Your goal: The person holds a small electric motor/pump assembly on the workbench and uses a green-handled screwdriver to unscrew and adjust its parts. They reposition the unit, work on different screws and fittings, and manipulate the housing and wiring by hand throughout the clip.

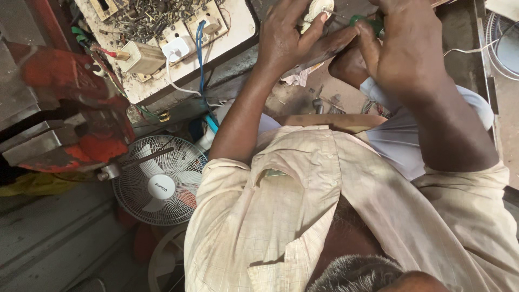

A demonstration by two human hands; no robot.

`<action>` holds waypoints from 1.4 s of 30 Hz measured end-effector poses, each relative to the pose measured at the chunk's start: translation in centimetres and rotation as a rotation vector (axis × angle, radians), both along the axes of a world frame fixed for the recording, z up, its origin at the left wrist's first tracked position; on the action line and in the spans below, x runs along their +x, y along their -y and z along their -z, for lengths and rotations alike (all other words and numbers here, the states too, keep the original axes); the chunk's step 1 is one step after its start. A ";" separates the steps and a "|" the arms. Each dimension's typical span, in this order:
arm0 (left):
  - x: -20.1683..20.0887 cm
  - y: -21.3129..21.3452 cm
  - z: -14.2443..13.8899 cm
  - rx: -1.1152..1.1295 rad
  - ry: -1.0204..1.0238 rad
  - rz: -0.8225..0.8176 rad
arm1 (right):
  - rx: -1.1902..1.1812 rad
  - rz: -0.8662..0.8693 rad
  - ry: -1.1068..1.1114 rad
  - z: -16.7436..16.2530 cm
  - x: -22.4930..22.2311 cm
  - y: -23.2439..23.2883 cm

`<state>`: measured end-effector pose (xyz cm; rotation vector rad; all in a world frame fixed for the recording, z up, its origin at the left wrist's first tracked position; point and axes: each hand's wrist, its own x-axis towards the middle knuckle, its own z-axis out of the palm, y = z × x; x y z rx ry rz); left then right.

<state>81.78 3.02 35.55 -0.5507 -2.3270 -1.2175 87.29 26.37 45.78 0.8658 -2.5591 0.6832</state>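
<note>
Left hand (284, 38) clamped on small white gear part (315, 11), right hand (403, 46) closed around green-handled tool (363, 21) (tip hidden), over cluttered bench (303, 97), white fan (161, 181) below bench edge.

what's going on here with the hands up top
A person in a pale checked shirt works with both hands raised. The left hand grips a small white toothed part, while the right hand holds a green-handled tool against it. A white table fan stands below, beside a red vise.
</note>
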 end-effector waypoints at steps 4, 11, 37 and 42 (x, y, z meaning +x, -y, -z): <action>0.0 0.0 -0.3 0.014 0.004 0.005 | -0.016 0.011 0.076 -0.6 0.0 0.0; -0.1 -0.4 -0.5 0.016 0.007 0.013 | 0.058 0.055 0.019 -1.9 -0.2 0.2; -0.5 -0.9 0.4 -0.005 -0.002 0.006 | 0.200 0.149 -0.096 -0.5 -0.7 -1.3; -0.5 -1.0 0.3 0.005 -0.042 0.002 | 0.089 0.041 -0.007 -0.6 -0.6 -1.3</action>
